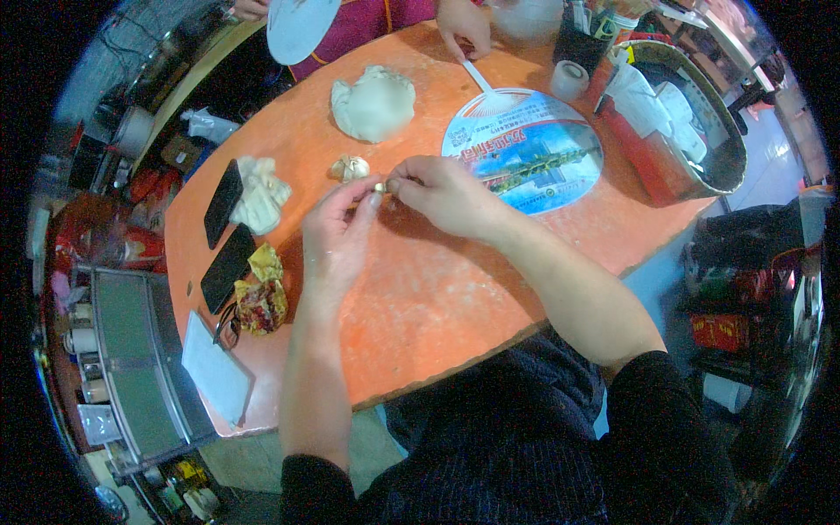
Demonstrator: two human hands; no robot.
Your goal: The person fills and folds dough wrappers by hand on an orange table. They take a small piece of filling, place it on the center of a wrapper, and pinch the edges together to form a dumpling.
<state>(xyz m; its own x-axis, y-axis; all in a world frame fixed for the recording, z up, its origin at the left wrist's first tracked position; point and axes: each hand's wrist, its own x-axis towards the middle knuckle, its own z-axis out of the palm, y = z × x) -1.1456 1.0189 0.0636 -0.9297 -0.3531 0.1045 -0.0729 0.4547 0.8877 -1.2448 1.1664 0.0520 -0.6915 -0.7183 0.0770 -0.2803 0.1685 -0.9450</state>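
Note:
A small pale piece, likely a garlic clove [379, 188], sits between the thumb and forefinger of my left hand [338, 226]. From the other side, the thumb and bent fingers of my right hand [443, 197] pinch at its end. Just beyond my left fingertips a garlic bulb [350, 168] rests on the orange table [433, 282]. Farther off lies a round, wrinkled whitish thing [374, 105], perhaps a plastic bag or bowl liner. Right of it is a printed plastic hand fan [525, 151].
Across the table, a person's hand [464, 29] touches the fan handle. At left lie two black phones [223, 203], a crumpled white bag [262, 197], a stained yellowish wrapper [261, 305], glasses [227, 326] and a white box [216, 371]. A red bin [640, 151] stands right.

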